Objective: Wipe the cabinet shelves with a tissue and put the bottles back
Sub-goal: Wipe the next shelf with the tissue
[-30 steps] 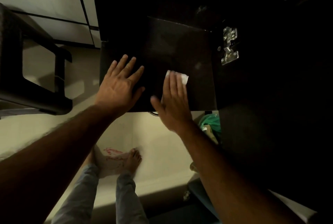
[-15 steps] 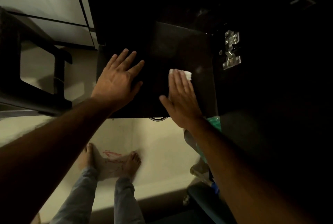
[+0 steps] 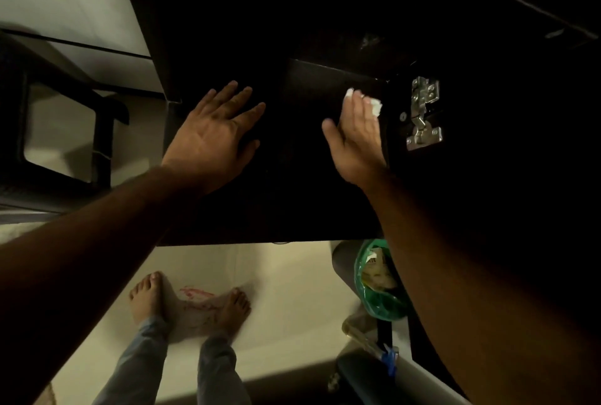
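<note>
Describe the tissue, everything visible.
The tissue is white, crumpled and wadded, soft paper by its look. Only small bits show: a lump past the fingertips of the right hand and a sliver at the fingers' far end. The straight fingers cover the rest, pressing it flat on the dark shelf, near the shelf's right edge, just left of the metal hinge. Its full size and any dirt on it cannot be told.

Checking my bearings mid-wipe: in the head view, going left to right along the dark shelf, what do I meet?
Left hand flat on the shelf → right hand pressing the tissue → metal hinge on the cabinet side.
</note>
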`<state>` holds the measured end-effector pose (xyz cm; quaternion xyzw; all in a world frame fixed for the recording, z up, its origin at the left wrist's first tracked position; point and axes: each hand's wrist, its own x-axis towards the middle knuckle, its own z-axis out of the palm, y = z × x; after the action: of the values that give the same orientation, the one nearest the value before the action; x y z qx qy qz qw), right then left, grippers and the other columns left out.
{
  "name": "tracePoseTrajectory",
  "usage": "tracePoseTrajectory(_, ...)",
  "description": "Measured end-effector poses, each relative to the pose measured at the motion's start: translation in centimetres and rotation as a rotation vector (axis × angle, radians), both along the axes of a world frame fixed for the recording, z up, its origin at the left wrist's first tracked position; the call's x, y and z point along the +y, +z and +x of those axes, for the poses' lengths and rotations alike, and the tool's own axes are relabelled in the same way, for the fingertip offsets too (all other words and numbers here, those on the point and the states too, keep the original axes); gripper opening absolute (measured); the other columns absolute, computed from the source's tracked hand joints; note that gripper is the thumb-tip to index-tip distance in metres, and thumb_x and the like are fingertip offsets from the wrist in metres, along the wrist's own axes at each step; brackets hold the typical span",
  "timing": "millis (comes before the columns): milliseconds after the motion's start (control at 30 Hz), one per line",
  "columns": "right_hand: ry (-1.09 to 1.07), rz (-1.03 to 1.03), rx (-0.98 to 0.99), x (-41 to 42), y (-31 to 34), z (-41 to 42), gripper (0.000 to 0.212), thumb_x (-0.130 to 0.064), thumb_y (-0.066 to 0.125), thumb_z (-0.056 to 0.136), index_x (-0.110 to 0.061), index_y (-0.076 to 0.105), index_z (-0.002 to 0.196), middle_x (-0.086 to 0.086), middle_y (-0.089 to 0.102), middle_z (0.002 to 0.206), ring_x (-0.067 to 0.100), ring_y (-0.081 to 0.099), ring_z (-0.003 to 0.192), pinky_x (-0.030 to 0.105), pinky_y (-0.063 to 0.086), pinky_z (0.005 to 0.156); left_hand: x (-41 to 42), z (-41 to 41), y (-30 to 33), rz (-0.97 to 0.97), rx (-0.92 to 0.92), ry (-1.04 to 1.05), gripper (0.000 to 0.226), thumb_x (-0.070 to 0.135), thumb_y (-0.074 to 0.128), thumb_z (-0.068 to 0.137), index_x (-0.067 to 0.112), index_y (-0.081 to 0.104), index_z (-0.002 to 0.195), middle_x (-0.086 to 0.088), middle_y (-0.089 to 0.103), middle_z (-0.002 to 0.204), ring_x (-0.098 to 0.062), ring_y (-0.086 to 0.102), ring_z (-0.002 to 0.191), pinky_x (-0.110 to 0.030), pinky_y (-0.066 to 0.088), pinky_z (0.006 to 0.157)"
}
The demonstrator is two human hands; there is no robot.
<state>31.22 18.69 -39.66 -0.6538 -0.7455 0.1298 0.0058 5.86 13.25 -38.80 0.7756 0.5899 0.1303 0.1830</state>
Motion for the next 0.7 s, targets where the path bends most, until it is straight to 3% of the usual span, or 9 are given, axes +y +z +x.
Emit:
tracePoseTrajectory(133,-0.249,-0.043,-0.001,4.1,-0.3,-4.3,0.082,-0.055,0.03,0.099,-0.002,0.0,0.154,0.015,-0.003,0.163,0.027,-0.009,0.15,0.043,-0.004,0.122,0.3,0.1,-0.4,-0.001,-0.013,0.029,0.059,0.034,0.053,0.094,0.015,0.036,0.148,-0.014,0.027,0.157,-0.028,0.017,0.148,-0.043,0.012,0.121)
tracePoseTrajectory(267,0.067,-0.02,-0.016,1.7,-0.1,-4.0,0.077,-0.05,0.03,0.1,-0.008,-0.001,0.155,0.007,-0.004,0.164,0.019,-0.01,0.15,0.037,-0.007,0.121,0.4,0.5,-0.5,0.007,-0.017,0.039,0.055,0.033,0.051,0.096,0.013,0.039,0.146,-0.015,0.03,0.155,-0.03,0.021,0.146,-0.043,0.013,0.12)
tracePoseTrajectory(333,0.091,-0.018,0.041,2.2,0.0,-1.5,0.073,-0.048,0.033,0.1,-0.013,0.003,0.157,0.002,0.0,0.165,0.015,-0.007,0.151,0.037,-0.006,0.121,0.4,0.6,-0.4,0.009,-0.019,0.039,0.056,0.036,0.046,0.095,0.013,0.04,0.146,-0.016,0.031,0.155,-0.03,0.022,0.146,-0.043,0.013,0.119)
tracePoseTrajectory(533,-0.354,-0.058,-0.001,5.2,-0.3,-1.6,0.077,-0.051,0.028,0.101,-0.005,-0.003,0.154,0.012,-0.005,0.164,0.024,-0.009,0.15,0.04,-0.004,0.121,0.3,0.7,-0.3,0.0,-0.061,0.057,0.069,0.048,0.028,0.088,0.011,0.044,0.143,-0.016,0.034,0.153,-0.031,0.024,0.145,-0.045,0.016,0.119)
tracePoseTrajectory(700,-0.585,-0.068,-0.007,5.9,0.1,-7.7,0.079,-0.047,0.029,0.1,0.003,-0.003,0.152,0.02,-0.005,0.162,0.03,-0.009,0.15,0.044,-0.004,0.121,-0.7,-0.4,-0.5,-0.011,-0.072,0.07,0.067,0.046,0.029,0.089,0.01,0.045,0.143,-0.017,0.036,0.153,-0.032,0.025,0.145,-0.046,0.017,0.119)
